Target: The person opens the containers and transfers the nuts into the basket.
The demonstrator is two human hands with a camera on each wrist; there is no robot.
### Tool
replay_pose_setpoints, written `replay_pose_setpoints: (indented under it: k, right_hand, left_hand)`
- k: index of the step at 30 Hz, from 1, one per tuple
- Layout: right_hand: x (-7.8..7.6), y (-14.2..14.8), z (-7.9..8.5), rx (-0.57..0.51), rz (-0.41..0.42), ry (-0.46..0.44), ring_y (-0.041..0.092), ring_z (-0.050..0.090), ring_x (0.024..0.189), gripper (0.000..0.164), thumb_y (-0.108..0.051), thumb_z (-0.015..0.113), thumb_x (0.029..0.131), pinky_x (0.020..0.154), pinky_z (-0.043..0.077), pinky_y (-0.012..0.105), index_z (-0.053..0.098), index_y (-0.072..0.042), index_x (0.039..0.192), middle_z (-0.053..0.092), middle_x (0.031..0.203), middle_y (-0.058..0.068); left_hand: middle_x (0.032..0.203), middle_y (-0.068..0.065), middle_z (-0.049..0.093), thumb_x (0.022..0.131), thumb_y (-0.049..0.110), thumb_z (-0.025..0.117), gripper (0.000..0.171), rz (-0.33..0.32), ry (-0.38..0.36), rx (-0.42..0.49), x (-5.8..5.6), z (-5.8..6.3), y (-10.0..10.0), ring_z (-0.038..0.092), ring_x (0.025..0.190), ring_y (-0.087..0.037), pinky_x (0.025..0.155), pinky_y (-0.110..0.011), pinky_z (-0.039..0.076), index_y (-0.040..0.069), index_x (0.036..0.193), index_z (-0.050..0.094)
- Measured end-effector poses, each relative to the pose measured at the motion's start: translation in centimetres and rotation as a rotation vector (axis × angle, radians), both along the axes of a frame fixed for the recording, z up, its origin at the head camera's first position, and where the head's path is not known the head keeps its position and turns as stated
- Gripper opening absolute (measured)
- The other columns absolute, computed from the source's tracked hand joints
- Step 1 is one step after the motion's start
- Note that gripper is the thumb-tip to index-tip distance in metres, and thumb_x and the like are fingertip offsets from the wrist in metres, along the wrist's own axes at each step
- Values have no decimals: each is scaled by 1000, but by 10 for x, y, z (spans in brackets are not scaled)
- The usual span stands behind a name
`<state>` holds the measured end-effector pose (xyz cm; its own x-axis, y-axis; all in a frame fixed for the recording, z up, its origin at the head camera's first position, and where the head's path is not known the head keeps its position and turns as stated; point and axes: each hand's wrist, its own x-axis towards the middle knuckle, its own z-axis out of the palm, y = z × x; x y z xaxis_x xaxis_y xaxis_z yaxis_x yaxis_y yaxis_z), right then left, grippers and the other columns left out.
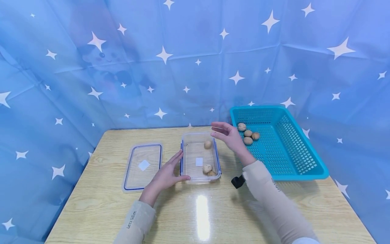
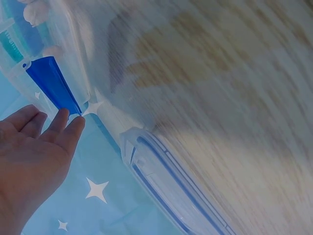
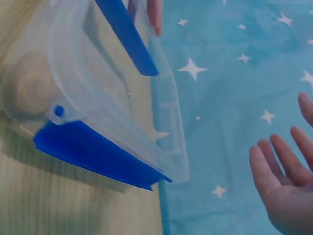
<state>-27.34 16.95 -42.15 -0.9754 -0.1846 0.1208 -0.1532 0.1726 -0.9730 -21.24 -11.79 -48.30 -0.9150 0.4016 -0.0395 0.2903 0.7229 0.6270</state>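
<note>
A clear plastic food container (image 1: 192, 152) with blue side clips lies in the middle of the table, holding two walnuts (image 1: 207, 168) near its front right corner and one walnut (image 1: 208, 144) farther back. My left hand (image 1: 166, 174) rests along the container's left side, thumb at the front corner; in the left wrist view its fingertips (image 2: 73, 128) reach a blue clip (image 2: 53, 84). Over the container's right back edge, my right hand (image 1: 231, 138) is raised with spread fingers and nothing in them. Several walnuts (image 1: 248, 133) lie at the left of a turquoise basket (image 1: 284, 152).
A clear lid (image 1: 137, 169) with a blue seal lies flat on the wooden table (image 1: 170, 217), left of the container. The basket stands at the right, near the back edge. A blue curtain (image 1: 189, 61) with white stars hangs behind the table.
</note>
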Motion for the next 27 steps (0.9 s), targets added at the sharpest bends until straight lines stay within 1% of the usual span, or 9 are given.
replay_pose_setpoints:
  k: [4, 9, 16, 20, 24, 27]
  right_hand:
    - [3, -5, -4, 9, -9, 3, 33, 52, 136, 45, -13, 64, 98, 111, 47, 48, 54, -5, 140, 54, 147, 16]
    - [8, -14, -9, 12, -19, -4, 32, 51, 137, 46, -19, 65, 98, 114, 44, 51, 54, -6, 141, 53, 147, 15]
    - [17, -28, -17, -5, -24, -15, 36, 46, 141, 48, -13, 63, 98, 114, 43, 53, 49, 0, 143, 47, 151, 19]
    - [18, -36, -24, -9, -50, -60, 35, 44, 142, 52, -16, 65, 97, 115, 43, 50, 47, -4, 145, 46, 152, 18]
    - [18, -42, -34, -6, -55, -109, 35, 38, 146, 60, -19, 66, 97, 117, 40, 49, 41, -8, 150, 38, 158, 17]
    - [19, -45, -41, 19, -56, -139, 37, 31, 150, 67, -25, 67, 96, 120, 36, 52, 35, -13, 154, 30, 162, 14]
  left_hand:
    - [168, 4, 18, 79, 46, 81, 101, 8, -3, 1, 0, 0, 1, 31, 150, -32, 121, -53, 32, 16, 159, 27]
    - [168, 3, 19, 79, 45, 82, 101, 19, -7, 8, 0, 0, 1, 30, 150, -32, 121, -54, 31, 16, 158, 28]
    - [168, 3, 19, 79, 44, 82, 101, 19, -12, 13, 2, 1, 1, 30, 150, -33, 121, -55, 31, 16, 158, 27]
    - [168, 3, 19, 79, 44, 82, 100, 20, -9, 13, 1, 0, 1, 30, 150, -33, 121, -55, 31, 16, 158, 28]
    - [168, 2, 19, 79, 45, 82, 100, 16, -7, 12, 1, -1, 1, 30, 150, -33, 121, -55, 31, 15, 158, 28]
    - [168, 2, 19, 79, 45, 81, 100, 9, -3, 10, 1, -2, 1, 30, 150, -33, 121, -55, 31, 14, 158, 28]
